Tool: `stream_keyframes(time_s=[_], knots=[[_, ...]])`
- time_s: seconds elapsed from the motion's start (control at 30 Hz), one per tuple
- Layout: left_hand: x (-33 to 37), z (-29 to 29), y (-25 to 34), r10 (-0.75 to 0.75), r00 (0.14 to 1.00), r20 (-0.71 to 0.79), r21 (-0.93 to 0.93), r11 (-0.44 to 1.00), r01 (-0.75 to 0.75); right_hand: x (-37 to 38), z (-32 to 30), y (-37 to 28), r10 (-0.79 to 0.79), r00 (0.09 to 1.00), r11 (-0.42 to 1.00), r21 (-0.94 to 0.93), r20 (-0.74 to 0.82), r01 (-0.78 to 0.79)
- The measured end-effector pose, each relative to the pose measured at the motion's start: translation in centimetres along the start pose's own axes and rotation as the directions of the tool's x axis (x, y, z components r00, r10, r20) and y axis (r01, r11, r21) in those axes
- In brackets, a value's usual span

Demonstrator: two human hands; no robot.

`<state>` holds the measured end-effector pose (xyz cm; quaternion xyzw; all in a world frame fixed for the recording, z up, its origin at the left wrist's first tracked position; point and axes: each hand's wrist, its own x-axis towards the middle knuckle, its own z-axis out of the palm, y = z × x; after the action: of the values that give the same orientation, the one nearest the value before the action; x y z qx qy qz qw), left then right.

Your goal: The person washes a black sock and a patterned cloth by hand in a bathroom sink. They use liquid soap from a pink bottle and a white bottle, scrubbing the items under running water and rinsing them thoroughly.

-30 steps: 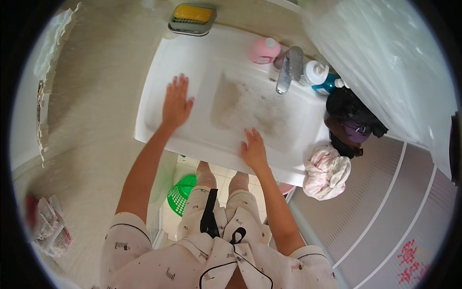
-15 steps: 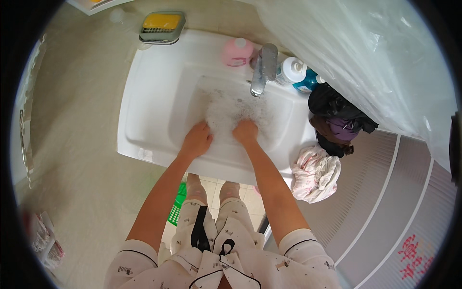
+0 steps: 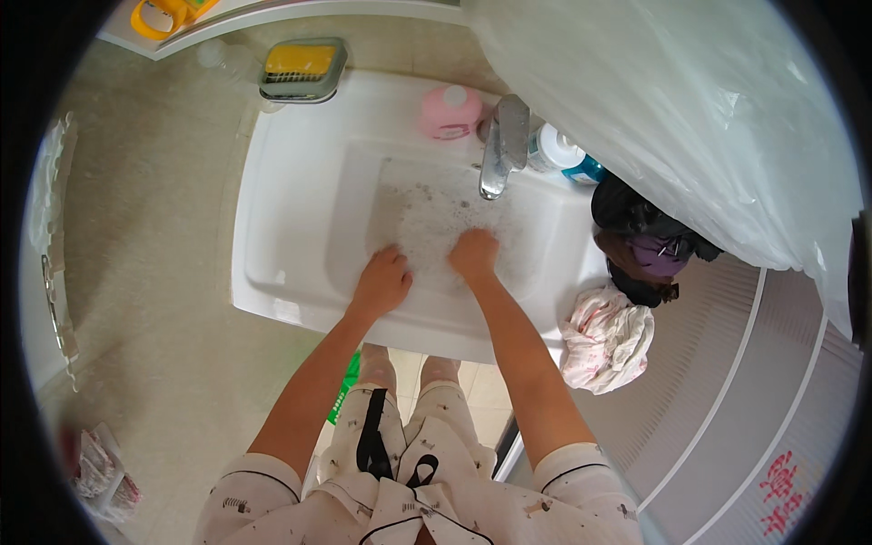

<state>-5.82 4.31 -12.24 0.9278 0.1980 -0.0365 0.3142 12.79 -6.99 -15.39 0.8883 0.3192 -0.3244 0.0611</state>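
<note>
A white washbasin (image 3: 272, 191) holds sudsy water (image 3: 436, 204) with loose foam and bubbles on top. My left hand (image 3: 382, 280) is at the basin's near side, its fingers curled in at the water's edge. To its right, my right hand (image 3: 474, 255) is closed like a fist, its fingers dipping into the suds. The foam and cloudy water hide whatever either hand grips. Beyond my right hand, the chrome faucet (image 3: 505, 150) reaches over the basin; I see no stream from it.
Along the back rim stand a pink bottle (image 3: 451, 113), a white bottle (image 3: 548, 150) and a blue one (image 3: 587, 170). A dish with yellow soap (image 3: 300, 61) sits back left. Dark clothes (image 3: 627, 204) and a white printed cloth (image 3: 607, 338) lie right. Plastic sheeting (image 3: 672, 100) hangs above.
The frothy white mass between my hands has spread flatter. Both hands sit slightly nearer me in the picture, and the whole view has shifted a little.
</note>
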Motion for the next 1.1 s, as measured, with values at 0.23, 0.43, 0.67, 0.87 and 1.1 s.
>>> stream_keyframes(time_s=[0.23, 0.43, 0.67, 0.87, 1.1], knots=[[0.2, -2.3, 0.0, -0.049, 0.993, 0.107, -0.161, 0.985, 0.066, 1.6, -2.2, -1.1, 0.051, 0.999, 0.999, 0.006, -0.011, -0.051], [-2.8, -9.2, -3.2, 0.041, 0.959, -0.28, -0.025, 0.998, -0.05, -0.5, 2.0, -0.5, 0.124, 0.968, 0.927, 0.373, -0.217, -0.035], [-2.7, -12.4, -8.1, -0.046, 0.945, -0.323, 0.194, 0.974, 0.114, -1.7, 1.6, -8.3, -0.05, 0.979, 0.947, 0.301, -0.199, 0.11], [-2.7, -11.5, -8.6, -0.071, 0.959, -0.273, 0.268, 0.952, 0.147, -0.7, 0.6, -5.1, 0.063, 0.97, 0.971, 0.239, -0.234, -0.005], [-2.5, -11.4, -8.3, -0.105, 0.96, -0.258, 0.297, 0.937, 0.182, 2.8, 3.4, -1.8, -0.12, 0.926, 0.992, -0.081, -0.358, 0.097]])
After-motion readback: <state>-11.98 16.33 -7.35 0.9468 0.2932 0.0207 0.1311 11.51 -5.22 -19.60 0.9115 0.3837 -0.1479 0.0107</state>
